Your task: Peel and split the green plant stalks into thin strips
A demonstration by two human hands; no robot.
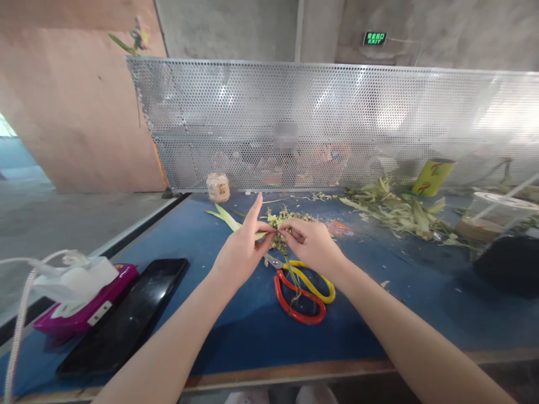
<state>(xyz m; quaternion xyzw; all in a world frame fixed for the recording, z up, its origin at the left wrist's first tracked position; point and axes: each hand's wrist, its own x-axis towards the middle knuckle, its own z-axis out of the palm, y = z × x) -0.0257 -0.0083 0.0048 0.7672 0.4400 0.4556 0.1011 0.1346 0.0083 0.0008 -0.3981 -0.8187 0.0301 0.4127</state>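
Observation:
My left hand [246, 241] and my right hand [314, 241] meet above the middle of the table. Both pinch a thin plant strand [290, 272] between thumb and fingers, and one finger of the left points upward. The strand's green end trails down over scissors [301, 322] with one red and one yellow handle, lying under my hands. Right behind the fingertips is a heap of dry greenish plant bits [290, 216]. A long pale green leaf [225, 217] sticks out beyond my left hand. Exactly where each fingertip grips is too small to make out.
On the left of the blue table [252, 342] lie a black phone [126, 320] and a magenta power strip [90, 308] with white plugs. Husk-like leaves [404, 210], a yellow-green can [433, 177] and a plastic cup [497, 216] stand right. A perforated metal screen [252, 112] borders the back.

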